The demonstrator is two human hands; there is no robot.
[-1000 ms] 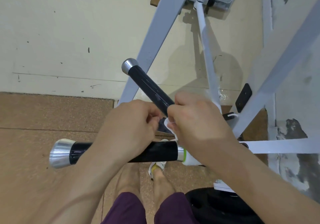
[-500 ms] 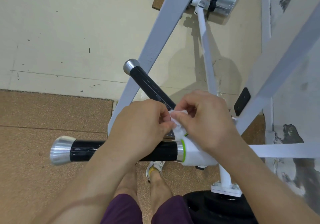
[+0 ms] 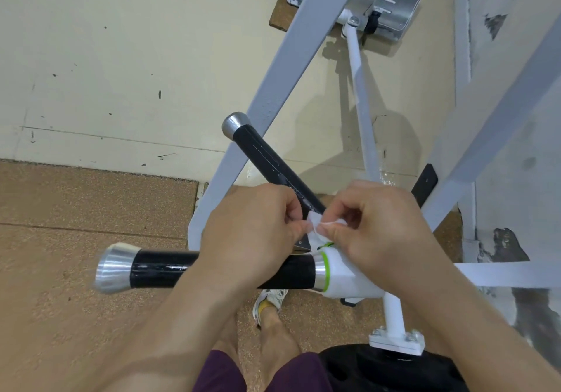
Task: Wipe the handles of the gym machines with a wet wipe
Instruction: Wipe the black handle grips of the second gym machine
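Observation:
A small white wet wipe (image 3: 322,225) is bunched between both hands, just above the machine's handles. My left hand (image 3: 255,233) pinches its left side and my right hand (image 3: 382,224) pinches its right side. Below them a black handle (image 3: 164,270) with a silver end cap lies horizontally and looks glossy. A second black handle (image 3: 267,161) with a silver cap slants up to the left behind the hands; its lower end is hidden by my fingers.
White frame bars (image 3: 291,67) of the machine cross the view, with a metal plate (image 3: 391,0) at the top. A black weight plate (image 3: 391,370) lies at the bottom right. My legs and a shoe (image 3: 268,303) stand on brown cork flooring (image 3: 76,224).
Both hands have risen slightly off the horizontal handle and worked the wipe between their fingertips. The view has shifted a little; the handles have not moved.

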